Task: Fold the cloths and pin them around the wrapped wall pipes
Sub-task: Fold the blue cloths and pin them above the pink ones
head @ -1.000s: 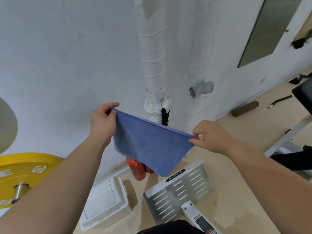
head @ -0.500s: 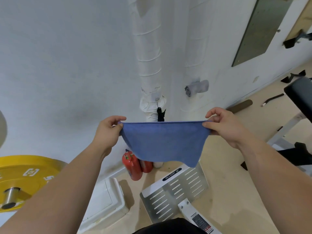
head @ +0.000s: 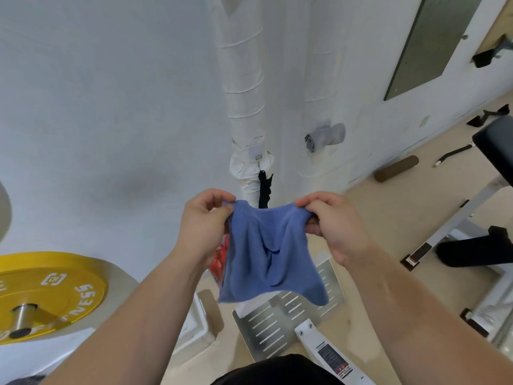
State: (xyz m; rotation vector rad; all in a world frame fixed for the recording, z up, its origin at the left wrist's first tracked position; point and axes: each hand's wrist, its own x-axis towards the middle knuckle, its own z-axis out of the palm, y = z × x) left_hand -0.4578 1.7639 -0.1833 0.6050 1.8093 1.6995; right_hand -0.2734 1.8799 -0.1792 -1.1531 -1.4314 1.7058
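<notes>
Head view.
- Blue cloth (head: 266, 254): held in the air in front of the wall and sagging in loose folds, low before the left wrapped pipe (head: 241, 79).
- Left hand (head: 204, 223): pinches the cloth's upper left corner.
- Right hand (head: 333, 226): pinches the upper right corner; hands near, not touching.
- Grey rolled cloth (head: 324, 137): on the right wrapped pipe (head: 319, 79).
- Yellow weight plate (head: 52, 284): lower left.

Blue cloth (head: 270, 251), slack and creased, hanging before white wrapped pipes (head: 244, 87).

blue cloth (head: 270, 254) soft, matt terry; pipes (head: 241, 79) wrapped in white tape; slotted plate (head: 280, 326) brushed metal.
</notes>
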